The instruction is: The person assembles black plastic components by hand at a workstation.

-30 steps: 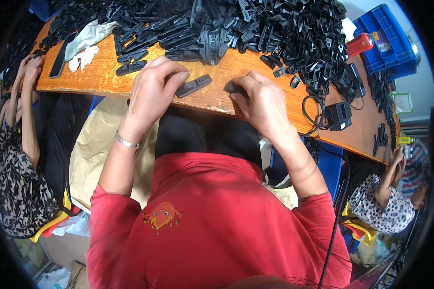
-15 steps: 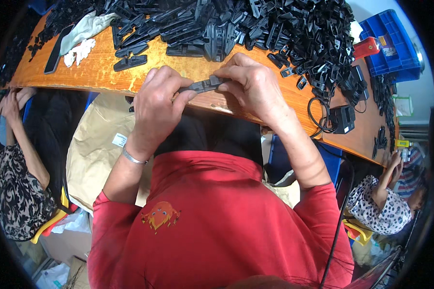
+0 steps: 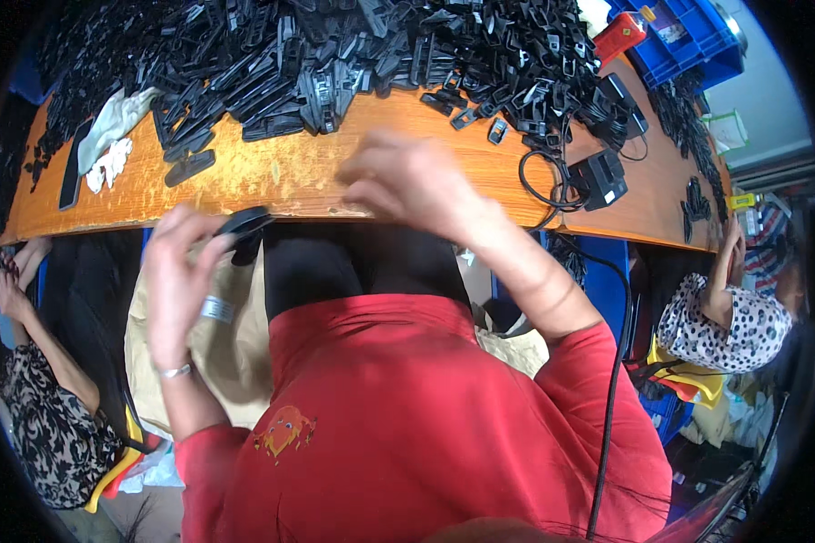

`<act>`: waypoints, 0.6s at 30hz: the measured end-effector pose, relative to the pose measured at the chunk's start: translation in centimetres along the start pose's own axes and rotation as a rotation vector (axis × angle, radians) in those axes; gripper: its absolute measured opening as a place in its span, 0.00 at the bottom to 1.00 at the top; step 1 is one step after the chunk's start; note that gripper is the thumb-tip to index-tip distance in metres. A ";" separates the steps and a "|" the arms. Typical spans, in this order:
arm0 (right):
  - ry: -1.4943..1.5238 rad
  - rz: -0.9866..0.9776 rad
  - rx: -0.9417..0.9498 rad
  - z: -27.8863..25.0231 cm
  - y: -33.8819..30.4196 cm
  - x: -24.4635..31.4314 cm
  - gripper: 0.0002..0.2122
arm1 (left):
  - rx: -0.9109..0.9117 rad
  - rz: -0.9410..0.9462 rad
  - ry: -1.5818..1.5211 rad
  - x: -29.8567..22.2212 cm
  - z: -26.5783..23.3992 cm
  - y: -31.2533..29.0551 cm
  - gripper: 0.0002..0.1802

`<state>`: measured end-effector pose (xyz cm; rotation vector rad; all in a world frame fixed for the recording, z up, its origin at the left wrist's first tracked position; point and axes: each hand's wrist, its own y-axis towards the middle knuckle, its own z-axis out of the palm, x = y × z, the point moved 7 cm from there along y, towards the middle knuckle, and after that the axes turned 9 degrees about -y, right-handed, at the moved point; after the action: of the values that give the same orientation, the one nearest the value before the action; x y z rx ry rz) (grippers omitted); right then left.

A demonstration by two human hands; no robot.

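My left hand (image 3: 183, 267) is at the table's front edge, above the opening of a tan paper bag (image 3: 231, 335). Its thumb and forefinger close on one end of a long black plastic part (image 3: 246, 220), which juts out to the right. Over the front of the wooden table, my right hand (image 3: 406, 181) is bent with its fingers pointing left. Motion smears those fingers, and nothing can be made out in them. A large heap of black plastic parts (image 3: 326, 90) lies beyond both hands, long pieces on the left and small buckle-like ones on the right.
Gloves (image 3: 118, 127) and a dark flat phone-like slab (image 3: 72, 172) lie at left. A black box with a looped cable (image 3: 599, 178) sits at right, with a blue crate (image 3: 688, 50) and a red container (image 3: 620, 38) behind. People work on both sides.
My hands have come apart. The left one carried the black plastic part left and down, off the table edge; the right one let go of it and moved left. The view has shifted too.
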<state>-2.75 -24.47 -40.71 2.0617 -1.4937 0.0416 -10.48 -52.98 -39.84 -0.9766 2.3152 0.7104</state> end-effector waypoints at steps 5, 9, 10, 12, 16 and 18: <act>-0.409 0.291 -0.212 -5.8 -0.8 -5.8 0.08 | -0.101 -0.103 0.129 1.5 -3.7 -2.3 0.14; -0.589 0.355 -0.057 -3.9 -0.1 -8.4 0.08 | -0.144 0.036 0.092 -1.4 1.8 2.8 0.16; -0.590 0.345 -0.026 -3.8 0.0 -8.9 0.08 | -0.181 0.086 0.108 -1.7 2.7 4.0 0.16; -0.573 0.349 0.001 -3.9 0.2 -8.8 0.08 | -0.244 0.167 0.152 -2.0 3.8 5.9 0.16; -0.501 0.317 0.040 -4.2 0.6 -7.2 0.08 | -0.307 0.228 0.176 -1.8 4.6 7.6 0.13; -0.457 0.310 0.051 -3.9 0.7 -6.3 0.09 | -0.325 0.229 0.205 -1.8 4.8 8.0 0.09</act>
<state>-4.48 -17.39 -39.42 1.9414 -2.0982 -0.2920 -14.20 -44.25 -40.03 -0.9676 2.5700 1.1575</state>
